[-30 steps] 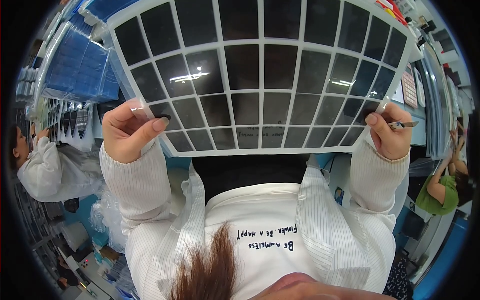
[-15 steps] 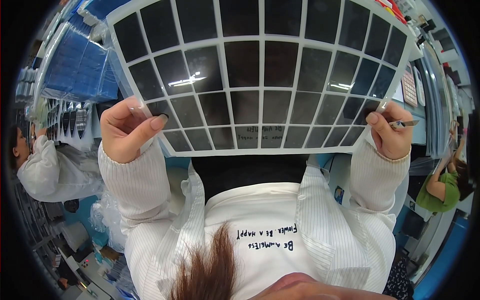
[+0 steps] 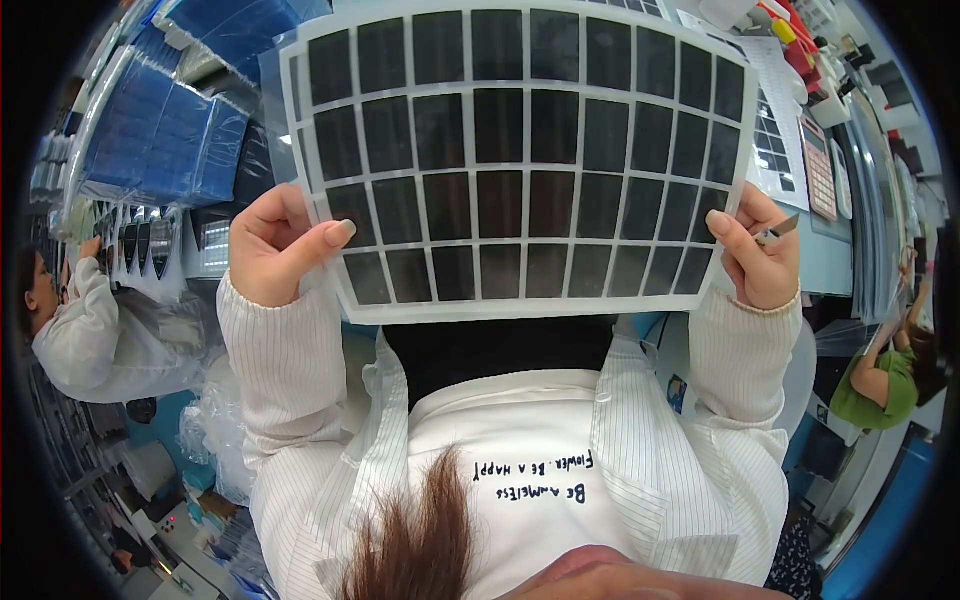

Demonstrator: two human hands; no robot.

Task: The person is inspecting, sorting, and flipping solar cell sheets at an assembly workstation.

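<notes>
A wide white-bordered sheet (image 3: 498,125) with rows of dark rectangular pieces is held up in front of my body. My left hand (image 3: 275,245) pinches its left edge, thumb on the face towards me and fingers behind. On the opposite edge my right hand (image 3: 757,255) has the same kind of pinch. A small pointed blade (image 3: 783,230), seemingly a craft knife, also sticks out from between the fingers of my right hand; its handle is mostly hidden. The sheet bows slightly and its lower edge hangs above my lap.
Blue film-wrapped stacks (image 3: 150,135) stand at the far left. A pink calculator (image 3: 818,170) and piled clear sheets (image 3: 870,210) lie on the right. Clear plastic bags (image 3: 215,420) bulge beside my left arm. Co-workers sit on both sides, one in white (image 3: 110,335), one in green (image 3: 880,385).
Both hands have come closer together, and the sheet looks smaller and more upright. The bright light reflections on it are gone. Both hands keep their hold, and the blade stays in my right hand.
</notes>
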